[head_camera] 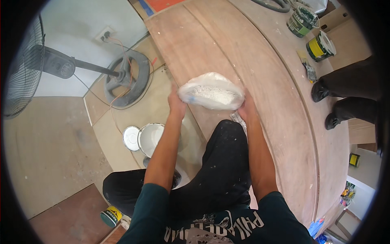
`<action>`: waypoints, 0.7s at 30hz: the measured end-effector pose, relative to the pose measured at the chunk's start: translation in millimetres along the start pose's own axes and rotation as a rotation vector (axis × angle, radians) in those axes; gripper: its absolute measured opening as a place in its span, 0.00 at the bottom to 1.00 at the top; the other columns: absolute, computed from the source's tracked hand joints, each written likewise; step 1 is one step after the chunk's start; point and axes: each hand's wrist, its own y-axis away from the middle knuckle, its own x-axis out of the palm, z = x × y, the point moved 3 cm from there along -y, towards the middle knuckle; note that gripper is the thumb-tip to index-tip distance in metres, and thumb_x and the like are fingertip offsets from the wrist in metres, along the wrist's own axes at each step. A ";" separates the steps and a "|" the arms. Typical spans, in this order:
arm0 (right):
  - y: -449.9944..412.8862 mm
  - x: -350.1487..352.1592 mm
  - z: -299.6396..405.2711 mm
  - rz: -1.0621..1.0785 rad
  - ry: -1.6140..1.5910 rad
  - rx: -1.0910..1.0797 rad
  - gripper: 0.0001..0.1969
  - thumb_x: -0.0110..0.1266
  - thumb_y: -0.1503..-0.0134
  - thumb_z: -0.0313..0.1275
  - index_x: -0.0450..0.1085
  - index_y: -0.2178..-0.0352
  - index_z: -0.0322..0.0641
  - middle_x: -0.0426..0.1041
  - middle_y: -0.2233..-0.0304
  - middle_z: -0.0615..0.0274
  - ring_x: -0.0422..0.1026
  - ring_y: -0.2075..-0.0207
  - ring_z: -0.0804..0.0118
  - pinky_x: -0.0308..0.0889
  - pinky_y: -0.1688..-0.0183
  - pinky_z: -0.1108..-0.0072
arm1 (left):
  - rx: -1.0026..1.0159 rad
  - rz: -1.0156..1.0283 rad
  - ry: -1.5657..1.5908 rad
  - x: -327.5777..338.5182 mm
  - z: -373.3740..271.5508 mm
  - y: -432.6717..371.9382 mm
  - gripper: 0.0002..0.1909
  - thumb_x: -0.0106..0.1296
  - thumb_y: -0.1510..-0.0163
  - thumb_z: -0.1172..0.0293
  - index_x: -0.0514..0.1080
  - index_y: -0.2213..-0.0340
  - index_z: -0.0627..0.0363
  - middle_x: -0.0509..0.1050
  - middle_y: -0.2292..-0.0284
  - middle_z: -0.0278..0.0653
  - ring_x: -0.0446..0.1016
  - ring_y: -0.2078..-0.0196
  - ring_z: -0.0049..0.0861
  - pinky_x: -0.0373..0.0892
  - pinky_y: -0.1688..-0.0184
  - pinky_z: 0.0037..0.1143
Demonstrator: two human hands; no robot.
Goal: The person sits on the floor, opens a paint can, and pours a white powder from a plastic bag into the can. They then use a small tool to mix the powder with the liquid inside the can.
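Observation:
A translucent plastic bag of white powder, its mouth open upward, is held between both hands above the plywood sheets. My left hand grips its left side and my right hand its right side. The undersides of the bag and some fingers are hidden. A tool or packet, partly covered by my knee and arm, lies on the plywood near my right hand; what it is I cannot tell. Below my left hand, partly behind the forearm, stands a white pail with its round white lid beside it.
A pedestal fan stands at the left, its orange cord running to a wall outlet. Paint pails and a paintbrush are at the upper right, near another person's shoes. A Boysen can is at the lower left.

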 end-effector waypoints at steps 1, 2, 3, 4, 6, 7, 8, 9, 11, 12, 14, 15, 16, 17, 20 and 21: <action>4.2 3.2 3.8 -0.077 0.353 -0.163 0.25 0.50 0.36 0.39 0.64 0.47 0.25 0.71 0.48 0.43 0.72 0.49 0.46 0.68 0.47 0.60 | 0.176 -0.097 -0.312 10.7 -0.1 12.4 0.29 0.55 0.40 0.53 0.67 0.53 0.72 0.74 0.57 0.49 0.74 0.54 0.33 0.72 0.55 0.30; 11.4 10.4 5.3 -0.149 0.710 -0.317 0.25 0.53 0.38 0.39 0.66 0.48 0.26 0.72 0.50 0.43 0.73 0.51 0.47 0.69 0.49 0.61 | 0.329 -0.211 -0.567 10.6 2.6 20.9 0.30 0.58 0.42 0.56 0.66 0.52 0.73 0.74 0.57 0.49 0.74 0.56 0.34 0.72 0.56 0.30; 18.9 17.2 8.7 -0.184 0.902 -0.460 0.26 0.57 0.41 0.40 0.67 0.51 0.26 0.73 0.52 0.41 0.74 0.53 0.47 0.69 0.52 0.63 | 0.481 -0.323 -0.824 12.3 4.5 29.4 0.31 0.60 0.44 0.58 0.64 0.51 0.73 0.74 0.58 0.49 0.75 0.58 0.35 0.72 0.56 0.30; 29.6 25.9 14.3 -0.220 1.094 -0.606 0.26 0.60 0.43 0.40 0.68 0.53 0.25 0.73 0.53 0.39 0.75 0.55 0.47 0.70 0.54 0.64 | 0.630 -0.430 -1.081 13.7 4.3 36.0 0.33 0.62 0.47 0.60 0.63 0.50 0.74 0.74 0.58 0.49 0.75 0.60 0.36 0.72 0.56 0.31; 37.2 27.5 18.8 -0.252 1.294 -0.726 0.25 0.63 0.45 0.41 0.70 0.58 0.25 0.75 0.58 0.36 0.76 0.59 0.47 0.71 0.58 0.66 | 0.495 -0.235 -0.983 29.9 1.2 39.9 0.29 0.62 0.46 0.60 0.66 0.52 0.73 0.76 0.59 0.52 0.77 0.59 0.38 0.72 0.55 0.31; 34.6 34.0 19.8 -0.222 1.291 -0.706 0.24 0.63 0.45 0.40 0.70 0.61 0.25 0.75 0.61 0.36 0.77 0.60 0.47 0.71 0.60 0.65 | 0.441 -0.148 -0.932 35.7 -5.0 40.1 0.28 0.61 0.46 0.60 0.68 0.54 0.72 0.77 0.60 0.53 0.78 0.59 0.39 0.72 0.55 0.31; 32.6 39.7 20.5 -0.193 1.288 -0.686 0.23 0.63 0.45 0.40 0.71 0.63 0.25 0.76 0.64 0.35 0.77 0.61 0.46 0.70 0.61 0.65 | 0.443 -0.182 -0.853 31.4 -3.2 34.7 0.26 0.61 0.45 0.61 0.69 0.55 0.71 0.77 0.60 0.54 0.78 0.58 0.39 0.72 0.54 0.32; 30.3 42.6 18.6 -0.189 1.238 -0.655 0.23 0.63 0.45 0.40 0.71 0.64 0.25 0.76 0.65 0.35 0.77 0.62 0.45 0.70 0.61 0.64 | 0.445 -0.215 -0.773 25.4 1.5 28.1 0.24 0.60 0.45 0.61 0.70 0.56 0.71 0.78 0.60 0.55 0.78 0.57 0.40 0.72 0.54 0.32; 24.2 42.2 18.5 -0.202 1.146 -0.597 0.23 0.62 0.45 0.41 0.71 0.65 0.25 0.76 0.66 0.36 0.77 0.64 0.42 0.70 0.60 0.63 | 0.447 -0.230 -0.873 44.5 0.3 33.8 0.20 0.58 0.44 0.63 0.72 0.57 0.69 0.78 0.60 0.55 0.78 0.56 0.41 0.72 0.53 0.33; 21.7 40.7 21.4 -0.237 1.171 -0.591 0.23 0.61 0.45 0.41 0.71 0.63 0.25 0.77 0.66 0.36 0.77 0.62 0.41 0.70 0.59 0.62 | 0.455 -0.223 -1.054 54.5 1.2 38.2 0.20 0.57 0.43 0.63 0.72 0.57 0.69 0.78 0.60 0.54 0.78 0.57 0.41 0.71 0.53 0.33; 22.5 48.6 21.5 -0.279 1.215 -0.566 0.23 0.59 0.43 0.41 0.71 0.58 0.26 0.77 0.65 0.37 0.76 0.60 0.39 0.69 0.56 0.61 | 0.535 -0.187 -1.376 61.9 -2.9 42.3 0.19 0.54 0.41 0.62 0.73 0.57 0.67 0.78 0.61 0.51 0.78 0.58 0.40 0.72 0.53 0.33; 20.2 53.5 20.3 -0.268 1.297 -0.586 0.23 0.58 0.42 0.41 0.71 0.58 0.27 0.77 0.64 0.36 0.76 0.59 0.39 0.69 0.55 0.60 | 0.607 -0.142 -1.512 62.2 -2.5 36.3 0.19 0.53 0.39 0.61 0.73 0.56 0.66 0.78 0.61 0.49 0.78 0.59 0.39 0.72 0.54 0.32; 18.2 56.2 16.1 -0.254 1.381 -0.598 0.22 0.56 0.41 0.41 0.71 0.59 0.27 0.76 0.62 0.35 0.76 0.57 0.39 0.69 0.55 0.59 | 0.670 -0.095 -1.651 58.7 -0.3 31.8 0.19 0.51 0.38 0.60 0.74 0.56 0.64 0.78 0.61 0.46 0.78 0.61 0.37 0.72 0.54 0.31; 17.5 54.7 9.2 -0.236 1.471 -0.601 0.22 0.55 0.40 0.42 0.71 0.59 0.27 0.76 0.61 0.35 0.75 0.56 0.38 0.69 0.54 0.59 | 0.520 -0.040 -1.351 48.7 1.8 25.3 0.19 0.49 0.37 0.60 0.72 0.54 0.64 0.77 0.59 0.45 0.77 0.58 0.39 0.71 0.52 0.34; -4.8 44.2 2.2 -0.313 1.467 -0.465 0.23 0.50 0.39 0.43 0.71 0.59 0.27 0.74 0.57 0.33 0.74 0.53 0.37 0.67 0.51 0.59 | 0.104 0.036 -0.620 39.4 0.0 10.3 0.20 0.45 0.35 0.61 0.68 0.48 0.61 0.73 0.52 0.45 0.73 0.50 0.41 0.67 0.46 0.42; -11.3 36.9 4.9 -0.313 1.388 -0.481 0.24 0.49 0.38 0.43 0.70 0.57 0.27 0.74 0.56 0.33 0.73 0.52 0.38 0.67 0.50 0.59 | -0.023 0.030 -0.496 44.2 -3.9 12.1 0.21 0.45 0.35 0.62 0.66 0.46 0.61 0.71 0.49 0.45 0.71 0.48 0.41 0.66 0.45 0.44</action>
